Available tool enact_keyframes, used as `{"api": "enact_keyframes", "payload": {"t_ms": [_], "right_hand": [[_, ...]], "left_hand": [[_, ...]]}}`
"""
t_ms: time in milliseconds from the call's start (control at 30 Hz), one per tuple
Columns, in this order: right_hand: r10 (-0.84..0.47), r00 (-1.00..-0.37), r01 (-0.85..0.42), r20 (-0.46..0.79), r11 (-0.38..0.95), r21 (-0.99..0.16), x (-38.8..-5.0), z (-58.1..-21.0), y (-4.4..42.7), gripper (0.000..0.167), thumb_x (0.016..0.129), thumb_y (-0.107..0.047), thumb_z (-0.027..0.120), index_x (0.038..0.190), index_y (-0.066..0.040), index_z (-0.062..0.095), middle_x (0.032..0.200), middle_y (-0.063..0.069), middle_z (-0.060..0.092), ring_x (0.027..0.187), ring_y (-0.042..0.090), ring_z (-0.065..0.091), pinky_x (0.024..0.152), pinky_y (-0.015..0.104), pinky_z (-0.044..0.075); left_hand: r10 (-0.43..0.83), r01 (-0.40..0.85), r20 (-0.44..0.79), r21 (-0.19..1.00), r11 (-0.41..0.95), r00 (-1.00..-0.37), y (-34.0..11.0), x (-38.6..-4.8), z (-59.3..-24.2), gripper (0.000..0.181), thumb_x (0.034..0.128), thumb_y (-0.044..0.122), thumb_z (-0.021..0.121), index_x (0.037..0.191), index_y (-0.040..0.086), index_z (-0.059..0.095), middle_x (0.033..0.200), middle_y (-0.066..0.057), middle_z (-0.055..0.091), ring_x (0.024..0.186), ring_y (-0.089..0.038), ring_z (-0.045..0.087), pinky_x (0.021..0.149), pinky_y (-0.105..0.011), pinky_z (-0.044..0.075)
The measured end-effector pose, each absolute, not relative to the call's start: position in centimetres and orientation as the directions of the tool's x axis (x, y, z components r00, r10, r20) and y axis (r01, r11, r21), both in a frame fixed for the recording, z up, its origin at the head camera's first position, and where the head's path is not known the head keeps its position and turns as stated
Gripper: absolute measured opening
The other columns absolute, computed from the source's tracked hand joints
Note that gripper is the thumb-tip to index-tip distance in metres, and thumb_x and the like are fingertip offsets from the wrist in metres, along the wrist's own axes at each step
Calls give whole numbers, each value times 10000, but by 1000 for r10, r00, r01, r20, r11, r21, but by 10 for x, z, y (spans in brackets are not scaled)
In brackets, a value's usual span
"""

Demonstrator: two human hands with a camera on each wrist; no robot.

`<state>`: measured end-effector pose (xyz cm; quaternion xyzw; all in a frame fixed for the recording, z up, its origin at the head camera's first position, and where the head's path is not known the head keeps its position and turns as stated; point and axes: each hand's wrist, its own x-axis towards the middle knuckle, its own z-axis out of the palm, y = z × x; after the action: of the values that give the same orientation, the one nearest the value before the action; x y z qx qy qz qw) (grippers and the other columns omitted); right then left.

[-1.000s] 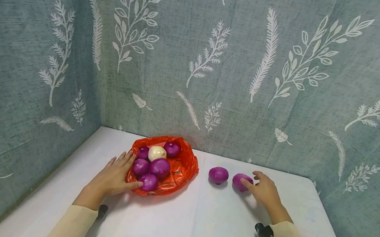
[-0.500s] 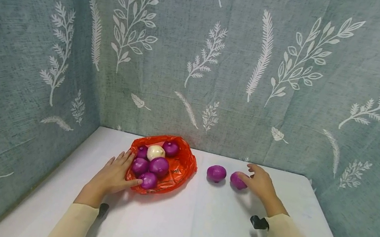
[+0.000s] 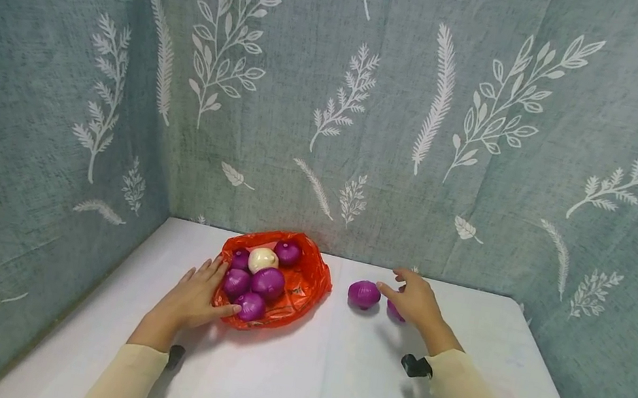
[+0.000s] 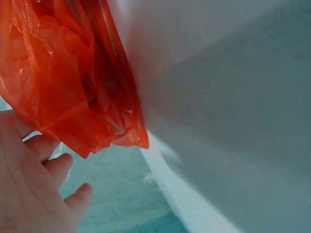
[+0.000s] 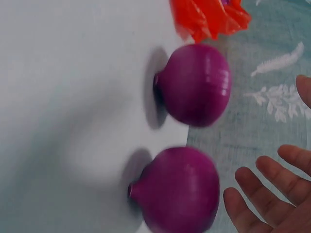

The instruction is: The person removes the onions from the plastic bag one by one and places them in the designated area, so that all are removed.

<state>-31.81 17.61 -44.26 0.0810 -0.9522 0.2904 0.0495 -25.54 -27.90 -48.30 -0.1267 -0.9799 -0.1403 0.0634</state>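
A red plastic bag, its mouth spread wide, holds several purple onions and one whitish onion. My left hand lies along the bag's left side with fingers extended, the thumb by the nearest onion. Two purple onions stand to the right of the bag: a left one and a right one partly hidden by my right hand. The fingers of that hand are spread and loosely bent. The right wrist view shows a gap between the hand and both onions.
The white table meets a grey-green leaf-patterned cloth at the back and both sides. A dark wrist strap piece sticks out below the right wrist, and another dark piece shows at the left wrist.
My right hand has moved left, from beside the right onion to above it and closer to the left onion. The left hand stays at the bag; the onions have not moved on the table.
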Motion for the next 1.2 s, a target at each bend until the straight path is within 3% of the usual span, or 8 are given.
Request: {"api": "enact_keyframes", "payload": {"t_ms": [633, 1200], "right_hand": [[-190, -973, -230, 130, 773, -592, -324, -445, 112, 643, 870, -509, 669, 1336, -77, 571, 1231, 90, 632, 1072, 280, 617, 900, 485, 507], [-308, -939, -337, 155, 724, -601, -338, -440, 59, 533, 880, -493, 667, 1223, -85, 664, 1128, 50, 669, 962, 211, 630, 794, 378, 540]], "left_hand": [[206, 235, 134, 257, 937, -969, -279, -251, -484, 1125, 791, 814, 472, 1537, 12, 218, 1586, -208, 168, 1446, -399, 139, 1147, -566, 101], [224, 259, 167, 234, 937, -960, -277, -251, -484, 1114, 792, 804, 483, 1527, 0, 250, 1579, -207, 197, 1438, -408, 167, 1136, -586, 126]]}}
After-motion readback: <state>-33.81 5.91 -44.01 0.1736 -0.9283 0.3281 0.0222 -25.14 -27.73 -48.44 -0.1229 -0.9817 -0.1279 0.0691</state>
